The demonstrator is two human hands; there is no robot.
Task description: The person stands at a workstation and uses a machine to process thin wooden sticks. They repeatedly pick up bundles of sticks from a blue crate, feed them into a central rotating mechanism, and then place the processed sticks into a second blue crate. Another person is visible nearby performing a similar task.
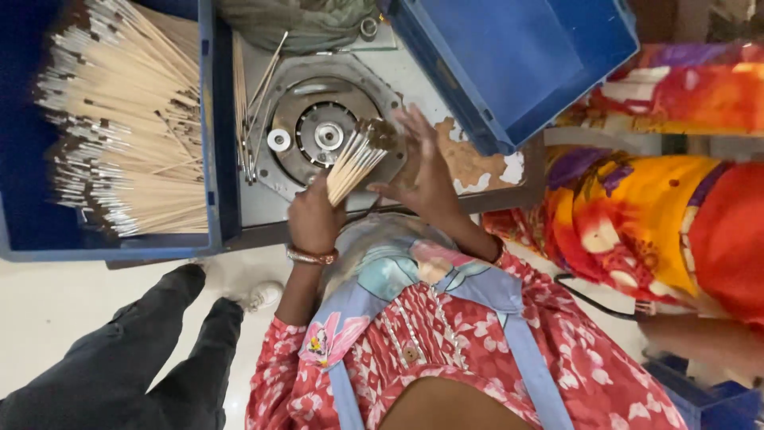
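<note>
At the lower middle of the frame, the person's left hand (pixel 314 219) has its fingers closed round a bundle of thin pale sticks (pixel 355 159) with dark tips, which slants up and right above the surface. Just right of it, the right hand (pixel 422 171) is spread open, fingers splayed, its fingertips at or near the dark tips; whether they touch is hard to tell. Beyond the hands sits a round metal machine plate (pixel 318 131) on the grey surface (pixel 398 68). Upper left, a blue crate (pixel 208 119) holds many more sticks (pixel 127 119). Upper right stands another blue crate (pixel 517 56).
</note>
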